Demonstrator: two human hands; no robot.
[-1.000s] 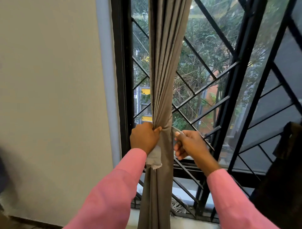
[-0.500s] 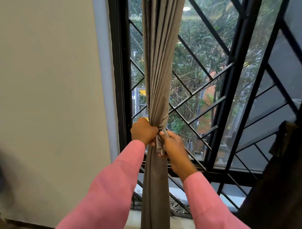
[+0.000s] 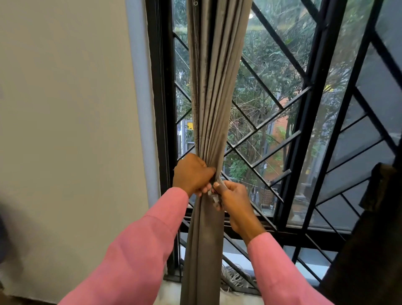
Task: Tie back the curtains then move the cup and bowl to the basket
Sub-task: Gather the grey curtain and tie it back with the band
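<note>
While the grey curtain (image 3: 214, 98) hangs in front of the left part of the window, bunched into a narrow column of long vertical pleats, your left grip (image 3: 192, 174) is clamped round it from the left at its tightest point, fingers curled into the folds. Your right grip (image 3: 233, 202) sits against the bundle just to the right and slightly lower, with the thumb and curled fingers pinching a pale strip (image 3: 215, 199) to the front of the cloth. The strip is small, crumpled and half covered by your fingers, so you cannot tell what it is or how far it runs round the curtain. The fabric looks matte and closely woven, with a faint sheen along the pleat ridges. Below your hands it falls straighter and smoother until the bottom edge cuts it off. A small round eyelet (image 3: 196, 3) shows at the very top. Your pink sleeves (image 3: 134, 250) are soft, smooth cloth. Behind the curtain a black metal grille (image 3: 272, 117) crosses the glass in thin flat diagonal bars, set in a black frame (image 3: 161, 108) beside a smooth cream wall (image 3: 65, 108) on the left. At the far right a dark hanging cloth (image 3: 374, 228) is cut off and too shadowed to identify. A tangle of pale cable (image 3: 235, 280) lies low behind the curtain, partly hidden.
</note>
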